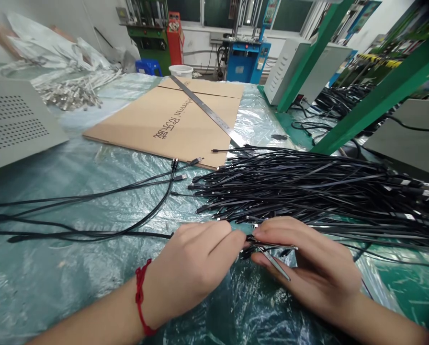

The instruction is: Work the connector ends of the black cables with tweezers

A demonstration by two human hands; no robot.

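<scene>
My left hand [200, 258], with a red string bracelet [140, 297] on its wrist, is closed in a pinch on a black cable [146, 234]. The cable runs out to the left from the fist. In my right hand [315, 258] are small metal nail clippers [275, 264], their two shiny arms spread between thumb and fingers. The clippers' jaws meet the dark cable end beside my left fingertips. Exactly what lies between the jaws is hidden by my fingers. Just beyond both hands lies a thick pile of black cables [289, 184].
Several loose cables with USB plugs [180, 178] lie to the left. A flat cardboard sheet [135, 122] bears a steel ruler [207, 110]. Green posts [376, 103] rise at the right. A perforated grey box [16, 124] stands left, near silvery parts [74, 91]. Plastic film covers the table.
</scene>
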